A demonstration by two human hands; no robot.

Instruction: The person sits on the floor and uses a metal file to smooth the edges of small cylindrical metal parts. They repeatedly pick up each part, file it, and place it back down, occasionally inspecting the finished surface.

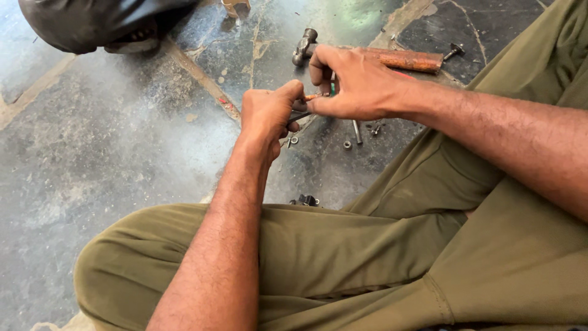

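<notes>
The floor is worn grey concrete, mottled with pale dusty patches and darker stains — cracked in places, with sandy-coloured seams running diagonally across it. Daylight falls softly from above, leaving a faint greenish sheen near the floor's far edge. A dark, glossy rounded object sits at the far left corner — partly cut off.

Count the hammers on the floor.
1: the hammer lies on the floor just beyond the right hand, its rusty handle pointing right. Others could be hidden behind the hands.
</notes>
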